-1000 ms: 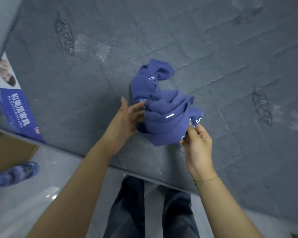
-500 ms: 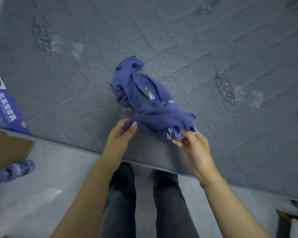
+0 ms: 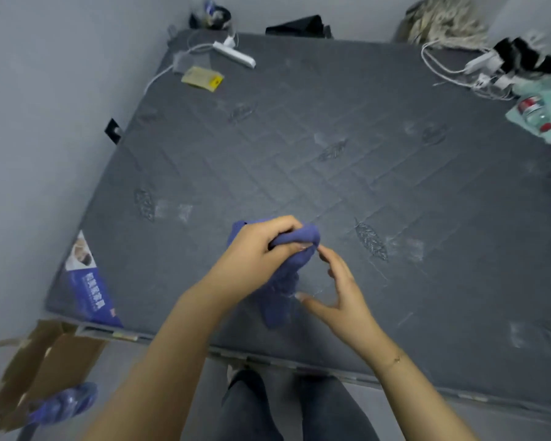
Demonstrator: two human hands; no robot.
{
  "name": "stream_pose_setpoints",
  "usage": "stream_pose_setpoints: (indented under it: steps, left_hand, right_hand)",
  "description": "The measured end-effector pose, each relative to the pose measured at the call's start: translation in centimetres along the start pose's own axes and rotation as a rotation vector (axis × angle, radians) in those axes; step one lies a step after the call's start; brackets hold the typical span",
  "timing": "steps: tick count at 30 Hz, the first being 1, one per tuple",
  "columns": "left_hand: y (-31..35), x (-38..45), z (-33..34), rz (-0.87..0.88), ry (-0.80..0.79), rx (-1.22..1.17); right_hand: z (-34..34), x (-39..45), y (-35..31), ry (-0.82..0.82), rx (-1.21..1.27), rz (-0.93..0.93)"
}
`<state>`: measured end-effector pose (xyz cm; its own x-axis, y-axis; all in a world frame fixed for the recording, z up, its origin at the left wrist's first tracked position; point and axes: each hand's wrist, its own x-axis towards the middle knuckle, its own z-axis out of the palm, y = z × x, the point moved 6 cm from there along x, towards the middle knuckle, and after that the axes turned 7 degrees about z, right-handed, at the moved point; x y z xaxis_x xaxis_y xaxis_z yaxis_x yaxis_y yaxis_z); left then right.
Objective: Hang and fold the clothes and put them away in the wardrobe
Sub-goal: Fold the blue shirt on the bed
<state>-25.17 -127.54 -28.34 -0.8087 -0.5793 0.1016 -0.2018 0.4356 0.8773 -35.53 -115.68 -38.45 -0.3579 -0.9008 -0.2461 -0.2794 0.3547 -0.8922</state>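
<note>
Barely started imo: left hand (image 3: 252,259) is clenching the bunched blue garment (image 3: 287,268) above the mattress (image 3: 331,148), right hand (image 3: 337,294) is hovering beside it, fingers relaxed (nothing folded, wardrobe nowhere visible).

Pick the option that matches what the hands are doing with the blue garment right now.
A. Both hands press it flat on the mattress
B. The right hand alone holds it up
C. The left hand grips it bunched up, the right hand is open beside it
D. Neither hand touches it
C: the left hand has its fingers curled round the bunched blue garment, while the right hand is spread open beside the hanging part.
</note>
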Motion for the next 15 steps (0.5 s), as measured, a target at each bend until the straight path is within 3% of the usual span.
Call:
stream_pose_setpoints:
  steps: [8,10,15]
  left_hand:
    - [11.6,3.2,-7.1,0.127,-0.125,-0.094]
    - [13.0,4.1,-8.4,0.139,-0.108,-0.090]
    - [15.6,6.2,-11.0,0.215,0.025,-0.127]
  right_hand:
    - [-5.2,1.7,-5.8,-0.252,-0.084,0.036]
    - [-5.8,2.3,-6.8,-0.268,-0.145,0.013]
    - [-4.2,2.1,-8.1,-0.354,-0.014,0.028]
